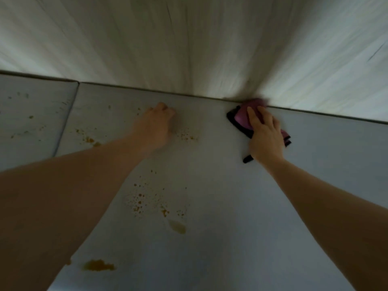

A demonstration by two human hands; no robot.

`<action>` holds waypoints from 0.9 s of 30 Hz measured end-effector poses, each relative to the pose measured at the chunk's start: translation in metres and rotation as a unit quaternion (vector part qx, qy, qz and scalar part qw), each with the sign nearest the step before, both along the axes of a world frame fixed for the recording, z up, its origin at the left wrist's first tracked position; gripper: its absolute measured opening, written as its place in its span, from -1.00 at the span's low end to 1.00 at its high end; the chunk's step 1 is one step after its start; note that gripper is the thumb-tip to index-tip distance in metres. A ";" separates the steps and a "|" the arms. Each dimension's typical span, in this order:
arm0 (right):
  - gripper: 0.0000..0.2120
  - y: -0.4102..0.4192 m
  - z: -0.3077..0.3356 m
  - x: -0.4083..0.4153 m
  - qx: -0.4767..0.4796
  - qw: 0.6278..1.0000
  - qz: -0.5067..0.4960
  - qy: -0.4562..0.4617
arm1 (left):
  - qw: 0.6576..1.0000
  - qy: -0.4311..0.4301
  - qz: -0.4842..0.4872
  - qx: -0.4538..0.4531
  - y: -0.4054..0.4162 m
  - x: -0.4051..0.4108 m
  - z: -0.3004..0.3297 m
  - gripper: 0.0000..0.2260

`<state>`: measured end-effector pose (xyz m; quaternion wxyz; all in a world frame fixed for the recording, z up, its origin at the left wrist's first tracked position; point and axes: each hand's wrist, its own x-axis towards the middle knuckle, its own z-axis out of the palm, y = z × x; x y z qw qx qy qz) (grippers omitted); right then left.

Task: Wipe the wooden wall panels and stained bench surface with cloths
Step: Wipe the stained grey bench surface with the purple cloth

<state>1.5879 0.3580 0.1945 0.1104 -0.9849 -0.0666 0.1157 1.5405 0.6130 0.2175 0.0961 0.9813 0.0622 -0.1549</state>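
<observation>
A person leans over a pale bench point(241, 206) that meets a wooden wall panel point(189, 38). The right hand point(265, 136) lies flat, fingers point(255, 115) straight, pressing a pink and black cloth point(241, 118) into the back edge where bench and panel join — likely to clean that seam. The left hand point(156, 124) rests on the bench with fingers curled under, holding nothing visible, seemingly as a brace. Orange-brown stains point(98, 265) dot the bench nearer the person — not yet wiped
</observation>
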 end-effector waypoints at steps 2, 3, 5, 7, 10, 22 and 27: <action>-0.31 -0.003 -0.002 0.002 0.000 0.998 -0.063 -0.012 | 1.000 -0.001 0.007 -0.015 -0.002 -0.003 -0.006 -0.55; -0.34 0.005 -0.004 0.003 0.001 0.996 -0.087 -0.021 | 1.000 -0.008 0.009 -0.017 -0.004 -0.004 -0.008 -0.56; -0.40 0.027 -0.006 0.007 0.000 0.993 -0.109 -0.036 | 1.000 -0.010 0.011 -0.014 -0.007 -0.002 -0.011 -0.55; -0.45 0.049 -0.007 0.005 0.011 0.996 -0.068 -0.050 | 1.000 -0.005 0.014 -0.009 -0.006 -0.002 -0.012 -0.53; -0.46 0.052 -0.009 0.006 0.038 0.997 0.050 -0.053 | 1.000 0.000 0.011 0.007 -0.006 0.000 -0.011 -0.52; -0.58 0.014 -0.005 0.022 -0.006 0.995 0.031 -0.098 | 0.999 0.014 0.010 0.027 -0.009 0.002 -0.009 -0.54; -0.58 0.091 -0.004 0.014 0.007 0.984 0.160 -0.080 | 0.999 0.031 0.002 0.029 -0.009 0.002 -0.004 -0.51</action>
